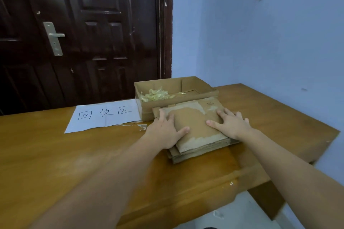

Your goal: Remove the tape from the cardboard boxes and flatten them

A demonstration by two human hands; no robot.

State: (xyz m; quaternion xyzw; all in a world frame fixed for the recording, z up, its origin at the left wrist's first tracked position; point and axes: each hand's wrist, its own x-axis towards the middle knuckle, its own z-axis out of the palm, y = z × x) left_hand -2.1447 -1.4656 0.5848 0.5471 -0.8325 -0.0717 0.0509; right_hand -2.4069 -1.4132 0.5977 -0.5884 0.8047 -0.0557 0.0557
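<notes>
Right now both hands lie flat on a stack of flattened cardboard boxes (197, 132) near the far right part of the wooden table (55, 154). The left hand (165, 130) presses on the stack's left side with fingers straight and spread, thumb pointing right across the top sheet. The right hand (230, 121) presses on the right side in the same way, fingers splayed, holding nothing. The top sheet shows pale torn patches along its near and far edges. Just behind the stack, touching it, stands an open cardboard tray (176, 87) holding a heap of crumpled clear tape (156, 95). Left of the tray lies a white paper sign (104, 115) with handwritten characters.
</notes>
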